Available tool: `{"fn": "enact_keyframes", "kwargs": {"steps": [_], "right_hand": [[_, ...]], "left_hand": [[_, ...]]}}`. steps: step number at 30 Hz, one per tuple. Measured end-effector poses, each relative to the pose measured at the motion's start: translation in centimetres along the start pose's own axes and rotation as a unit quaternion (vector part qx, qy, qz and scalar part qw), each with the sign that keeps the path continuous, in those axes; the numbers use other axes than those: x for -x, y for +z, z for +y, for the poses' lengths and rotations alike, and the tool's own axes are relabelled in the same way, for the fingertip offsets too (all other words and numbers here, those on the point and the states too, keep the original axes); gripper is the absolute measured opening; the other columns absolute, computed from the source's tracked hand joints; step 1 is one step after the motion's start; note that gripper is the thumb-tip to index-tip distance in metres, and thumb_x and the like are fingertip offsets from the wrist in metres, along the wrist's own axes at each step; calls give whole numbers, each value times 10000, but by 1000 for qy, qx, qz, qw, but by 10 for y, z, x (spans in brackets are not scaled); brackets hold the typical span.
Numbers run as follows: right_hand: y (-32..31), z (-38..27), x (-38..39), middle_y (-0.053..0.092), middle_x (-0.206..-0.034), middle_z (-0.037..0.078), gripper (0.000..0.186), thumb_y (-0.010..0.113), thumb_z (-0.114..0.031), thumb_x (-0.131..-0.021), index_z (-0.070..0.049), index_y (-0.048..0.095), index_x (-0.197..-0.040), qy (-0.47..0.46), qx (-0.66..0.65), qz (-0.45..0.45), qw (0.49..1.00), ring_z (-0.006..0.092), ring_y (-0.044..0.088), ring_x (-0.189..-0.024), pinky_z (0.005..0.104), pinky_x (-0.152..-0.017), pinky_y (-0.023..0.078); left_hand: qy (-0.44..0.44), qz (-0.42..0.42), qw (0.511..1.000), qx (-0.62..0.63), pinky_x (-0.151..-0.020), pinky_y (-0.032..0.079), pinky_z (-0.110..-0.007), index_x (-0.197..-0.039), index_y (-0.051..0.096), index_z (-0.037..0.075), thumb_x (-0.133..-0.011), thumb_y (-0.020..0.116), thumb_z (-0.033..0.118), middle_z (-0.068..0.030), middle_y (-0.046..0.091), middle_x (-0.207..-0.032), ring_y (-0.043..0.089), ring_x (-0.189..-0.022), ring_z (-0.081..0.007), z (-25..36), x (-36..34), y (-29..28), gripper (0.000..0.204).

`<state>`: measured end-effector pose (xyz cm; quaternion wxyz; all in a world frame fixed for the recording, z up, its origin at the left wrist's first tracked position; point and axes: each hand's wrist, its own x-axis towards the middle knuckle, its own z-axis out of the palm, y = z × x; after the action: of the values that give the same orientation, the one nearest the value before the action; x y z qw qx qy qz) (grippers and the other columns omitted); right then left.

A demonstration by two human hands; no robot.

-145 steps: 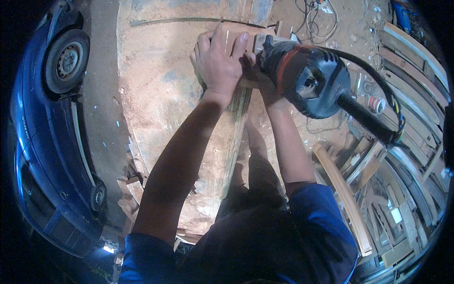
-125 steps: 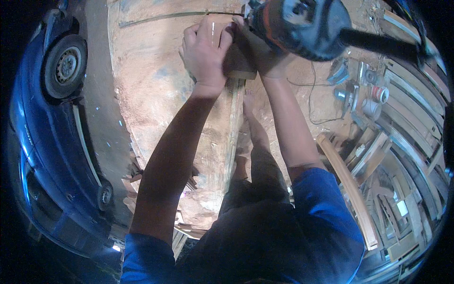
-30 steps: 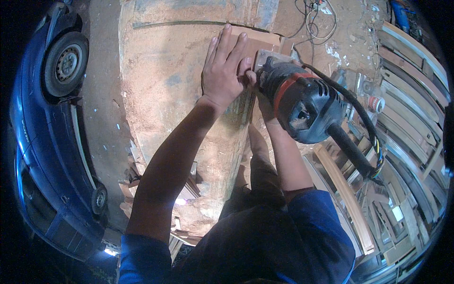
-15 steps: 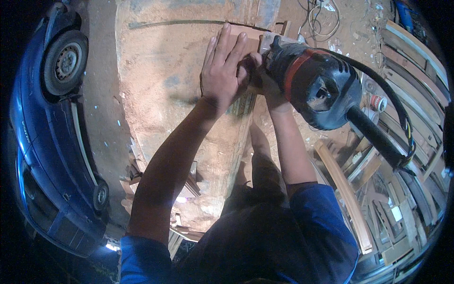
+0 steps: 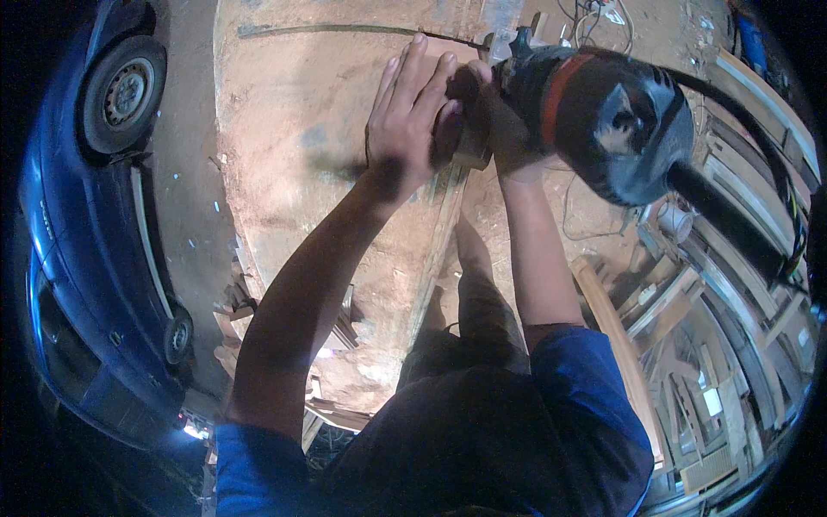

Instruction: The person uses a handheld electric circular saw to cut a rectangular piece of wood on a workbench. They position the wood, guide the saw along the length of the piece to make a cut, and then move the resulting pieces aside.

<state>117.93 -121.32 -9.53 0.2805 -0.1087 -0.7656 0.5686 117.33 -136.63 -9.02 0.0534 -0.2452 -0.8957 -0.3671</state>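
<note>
My left hand lies flat with fingers stretched out on a reddish wooden board, at the far right edge of a dusty worktable. Just right of it, my right hand wraps round the lower part of a black trim router with a red band. The router leans with its rear end up and to the right, and a thick black cord runs off it. My hands and the tool hide the cutter and most of the board. The right hand's fingers are partly in shadow.
A thin dark strip lies across the tabletop's far part. Several wood lengths are piled on the right, with a white tub beside them. Cables lie on the ground at the far right. A blue car stands at left.
The router and my right hand have shifted right and slightly away along the board's edge. My left hand stays nearly in place. The view has shifted a little.
</note>
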Motion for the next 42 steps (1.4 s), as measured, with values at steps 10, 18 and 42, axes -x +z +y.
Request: {"fn": "enact_keyframes", "kwargs": {"steps": [10, 18, 42], "right_hand": [[-36, -17, -13, 608, -1378, 131, 808, 872, 25, -752, -34, 479, -1455, 88, -213, 62, 971, 295, 584, -1257, 506, -1041, 527], [-206, -26, 84, 583, -1400, 159, 824, 916, -130, -730, -69, 490, -1433, 307, -314, 29, 898, 343, 614, -1222, 557, -1020, 518], [-306, -257, 284, 655, -1245, 178, 585, 855, -33, -824, 54, 559, -1320, 52, 88, -209, 973, 230, 677, -1020, 383, -857, 595]], "left_hand": [[-90, -39, 992, -73, -1205, 280, -589, -1541, 431, 9, -1002, 592, 294, -337, 343, -1585, 383, -1417, -544, 35, 0, -4, 630], [-246, -23, 956, -158, -1191, 282, -576, -1619, 215, 20, -756, 812, 508, -344, 251, -1589, 310, -1429, -519, 96, 9, 3, 1157], [-431, 279, 849, -125, -1220, 270, -583, -1595, 339, 98, -893, 697, 603, -347, 170, -1647, 290, -1475, -540, 217, 587, -241, 936]]}}
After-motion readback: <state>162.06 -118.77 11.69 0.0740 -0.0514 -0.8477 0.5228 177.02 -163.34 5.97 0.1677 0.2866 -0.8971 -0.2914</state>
